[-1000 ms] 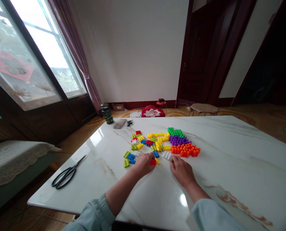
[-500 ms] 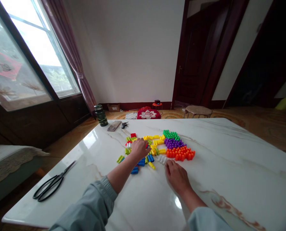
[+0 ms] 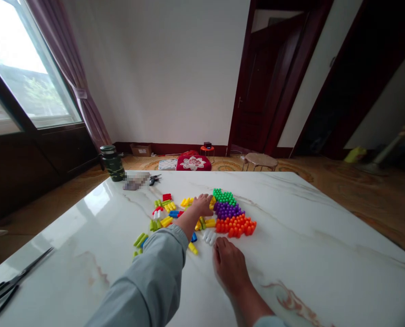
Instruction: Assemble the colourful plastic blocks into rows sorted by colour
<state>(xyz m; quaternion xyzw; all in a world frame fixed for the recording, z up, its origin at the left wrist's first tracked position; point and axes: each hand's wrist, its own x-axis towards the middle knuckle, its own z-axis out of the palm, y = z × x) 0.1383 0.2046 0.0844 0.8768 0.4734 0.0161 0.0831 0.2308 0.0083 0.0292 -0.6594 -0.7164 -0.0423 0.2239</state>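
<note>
My left hand reaches across the toy pieces, palm down. Its fingers stretch out over yellow plastic pegs, at the left edge of the green pegs and purple pegs. Below these, orange pegs stand in a block, rounded tops up. My right hand rests on the table with curled fingers, just right of several white pegs; whatever its fingers hold, if anything, is hidden. A yellow peg lies nearby. My left forearm covers part of the loose pieces.
Lime-green pegs and a red piece lie on the left of the white marbled table. Black-handled scissors are at the left edge. A camouflage flask and keys stand farther back.
My left hand has moved toward the green and purple pegs, over the yellow ones. My right hand stays beside the white pegs. The whole view has turned to the right.
</note>
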